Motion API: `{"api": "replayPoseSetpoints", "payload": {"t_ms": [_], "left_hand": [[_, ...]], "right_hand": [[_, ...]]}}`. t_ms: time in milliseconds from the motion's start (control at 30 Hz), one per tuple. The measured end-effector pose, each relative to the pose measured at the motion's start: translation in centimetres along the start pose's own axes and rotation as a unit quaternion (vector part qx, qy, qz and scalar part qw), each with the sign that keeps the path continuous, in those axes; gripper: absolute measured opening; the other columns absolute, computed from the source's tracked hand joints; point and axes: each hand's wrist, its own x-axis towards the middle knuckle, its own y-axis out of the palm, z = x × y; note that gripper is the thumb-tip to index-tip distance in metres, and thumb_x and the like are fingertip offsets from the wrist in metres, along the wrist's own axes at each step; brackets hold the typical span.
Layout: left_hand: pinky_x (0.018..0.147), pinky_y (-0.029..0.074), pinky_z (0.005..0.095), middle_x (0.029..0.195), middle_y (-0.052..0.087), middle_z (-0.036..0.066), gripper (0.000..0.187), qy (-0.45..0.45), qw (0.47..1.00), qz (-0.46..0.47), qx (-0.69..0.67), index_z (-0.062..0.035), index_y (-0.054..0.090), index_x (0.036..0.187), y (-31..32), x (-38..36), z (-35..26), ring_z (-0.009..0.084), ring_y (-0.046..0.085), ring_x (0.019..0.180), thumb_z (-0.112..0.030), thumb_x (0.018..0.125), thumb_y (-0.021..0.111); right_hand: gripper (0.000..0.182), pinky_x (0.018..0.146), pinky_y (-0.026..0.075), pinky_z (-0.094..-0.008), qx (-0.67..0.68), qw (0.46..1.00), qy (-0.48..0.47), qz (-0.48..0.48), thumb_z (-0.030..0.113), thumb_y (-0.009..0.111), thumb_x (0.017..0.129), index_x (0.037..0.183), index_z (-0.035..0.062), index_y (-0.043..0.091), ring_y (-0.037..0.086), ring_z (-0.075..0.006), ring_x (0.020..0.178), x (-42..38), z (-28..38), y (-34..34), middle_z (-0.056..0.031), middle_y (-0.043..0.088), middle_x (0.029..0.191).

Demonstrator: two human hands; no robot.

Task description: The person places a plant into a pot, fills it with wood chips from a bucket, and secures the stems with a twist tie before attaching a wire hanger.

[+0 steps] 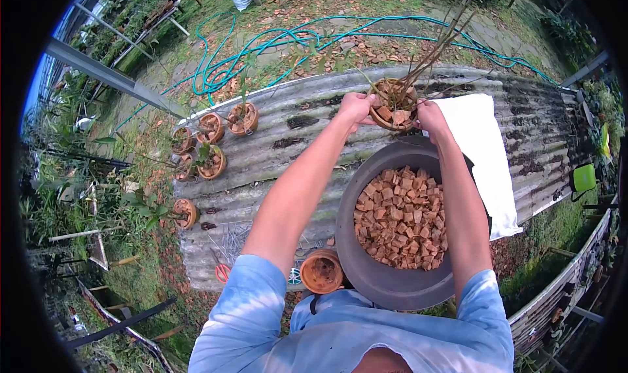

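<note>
Beyond the basin's far rim, a clay pot [386, 125] holds brown chunks and a plant with long, thin, mostly bare stems [428, 55]. My left hand [356, 108] is closed on the pot's left rim, thumb on top. My right hand [432, 118] grips the right side, its fingers partly hidden behind the wrist and stems. Below my right forearm, a wide dark grey basin [351, 242] holds many brown cube-shaped chunks [399, 219]. An open clay pot [322, 272] stands near my body, left of the basin.
Several small potted plants [243, 119] stand along the left end of the corrugated table [281, 157]. Red-handled scissors [222, 271] and thin wires [230, 242] lie at the near left. A white sack [481, 157] lies right of the basin. A green hose [261, 42] coils on the ground beyond.
</note>
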Motion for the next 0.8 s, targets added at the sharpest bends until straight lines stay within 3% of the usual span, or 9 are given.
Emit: {"api": "replayPoseSetpoints", "payload": {"t_ms": [33, 167, 200, 300, 333, 433, 633, 800], "left_hand": [[0.062, 0.068, 0.0403, 0.114, 0.069, 0.023, 0.035, 0.009, 1.0, -0.011, 0.011, 0.0122, 0.059, 0.12, 0.0, 0.6, -0.1, 0.0325, 0.076, 0.084, -0.019, 0.104, 0.059], [0.061, 0.068, 0.0408, 0.111, 0.07, 0.023, 0.034, 0.006, 1.0, 0.014, 0.004, 0.0115, 0.06, 0.119, -2.1, 1.6, -1.2, 0.0326, 0.076, 0.082, -0.019, 0.103, 0.059], [0.081, 0.066, 0.0485, 0.122, 0.066, 0.018, 0.037, -0.02, 0.999, 0.025, 0.004, 0.0088, 0.057, 0.128, -2.9, 1.0, -2.0, 0.0305, 0.07, 0.108, -0.021, 0.105, 0.057], [0.084, 0.065, 0.0497, 0.124, 0.066, 0.017, 0.036, -0.028, 1.0, 0.014, -0.004, 0.007, 0.057, 0.129, -5.9, 1.5, -1.5, 0.0305, 0.069, 0.11, -0.021, 0.105, 0.057], [0.085, 0.065, 0.0497, 0.124, 0.066, 0.017, 0.035, -0.032, 0.999, 0.012, -0.007, 0.0057, 0.057, 0.128, -7.2, 1.9, -1.1, 0.0303, 0.07, 0.109, -0.022, 0.106, 0.056], [0.069, 0.068, 0.0468, 0.108, 0.071, 0.018, 0.033, -0.003, 0.999, -0.041, -0.027, 0.0087, 0.061, 0.12, -10.9, 3.2, 1.1, 0.0286, 0.074, 0.089, -0.02, 0.103, 0.06], [0.069, 0.068, 0.0457, 0.107, 0.071, 0.017, 0.03, -0.017, 0.996, -0.086, -0.025, 0.0055, 0.061, 0.118, -17.2, 4.3, 3.9, 0.0266, 0.074, 0.09, -0.021, 0.103, 0.059], [0.073, 0.066, 0.0449, 0.112, 0.071, 0.014, 0.033, -0.034, 0.993, -0.109, -0.034, 0.0033, 0.061, 0.124, -20.9, 4.9, 7.2, 0.0249, 0.074, 0.091, -0.023, 0.104, 0.058]], "right_hand": [[0.039, 0.065, 0.053, -0.0321, 0.005, 1.0, -0.004, -0.005, 0.023, 0.037, 0.108, 0.118, -0.0036, 0.063, 0.062, -0.0151, 0.073, 0.5, -0.2, -0.1, -0.0077, 0.065, 0.095], [0.036, 0.072, 0.059, -0.0321, 0.04, 0.999, -0.01, 0.022, 0.016, 0.035, 0.106, 0.127, -0.0007, 0.059, 0.061, -0.0112, 0.079, 1.2, 0.7, 1.0, -0.005, 0.065, 0.1], [0.037, 0.073, 0.06, -0.0316, 0.027, 0.998, 0.0, 0.06, 0.012, 0.032, 0.105, 0.132, 0.0007, 0.056, 0.061, -0.0115, 0.085, 1.8, 1.0, 1.4, -0.0053, 0.065, 0.109], [0.038, 0.073, 0.06, -0.0306, 0.031, 0.996, -0.006, 0.086, 0.009, 0.032, 0.105, 0.132, 0.0013, 0.056, 0.062, -0.0128, 0.09, 2.9, 1.6, 4.2, -0.0066, 0.065, 0.115], [0.036, 0.072, 0.058, -0.0287, 0.036, 0.996, 0.0, 0.085, 0.024, 0.036, 0.112, 0.131, 0.0039, 0.059, 0.061, -0.0109, 0.085, 2.7, 2.2, 5.6, -0.0045, 0.067, 0.111], [0.031, 0.074, 0.059, -0.0306, 0.041, 0.992, 0.026, 0.116, 0.018, 0.038, 0.111, 0.129, 0.0032, 0.059, 0.061, -0.0129, 0.089, 3.5, 3.1, 9.2, -0.0059, 0.065, 0.109], [0.025, 0.086, 0.062, -0.036, 0.043, 0.977, 0.067, 0.198, 0.01, 0.043, 0.108, 0.127, 0.0011, 0.058, 0.061, -0.0174, 0.097, 6.9, 2.1, 15.7, -0.008, 0.062, 0.115], [0.034, 0.094, 0.062, -0.0379, -0.001, 0.973, 0.099, 0.21, 0.004, 0.043, 0.105, 0.138, 0.0004, 0.051, 0.059, -0.0215, 0.114, 9.7, 0.1, 20.4, -0.0089, 0.058, 0.129]]}}
